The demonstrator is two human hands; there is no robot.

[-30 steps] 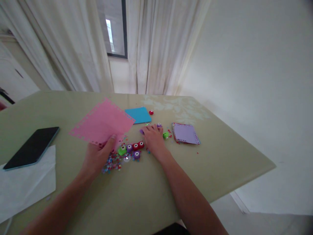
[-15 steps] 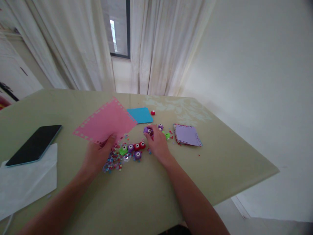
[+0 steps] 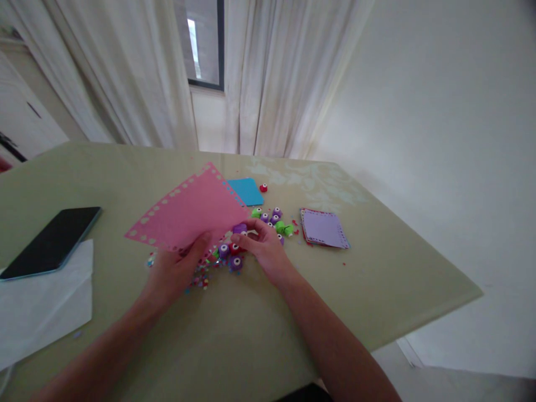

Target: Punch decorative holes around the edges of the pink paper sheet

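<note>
My left hand (image 3: 178,271) is closed on the near edge of a pink sheet of paper (image 3: 190,209), thumb on top. Cut-out holes line the sheet's edges. Between the fingertips of my right hand (image 3: 266,245) is a purple craft punch (image 3: 240,228) with an eye on it, at the sheet's right corner. Just below lie a red punch (image 3: 235,248) and another purple punch (image 3: 235,263), partly under the sheet. Beyond my right hand sit several more punches, among them a green punch (image 3: 285,229). Small coloured paper bits (image 3: 201,280) are scattered under the sheet and my left hand.
A blue card (image 3: 250,192) lies behind the sheet, with a small red punch (image 3: 263,187) beside it. To the right is a stack of punched paper squares (image 3: 325,229), lilac on top. A phone (image 3: 52,240) rests partly on white paper (image 3: 46,312) at the left.
My right hand has moved left with the purple punch, bringing it to the pink sheet's corner. The sheet has shifted slightly right, covering more of the paper bits and punches.
</note>
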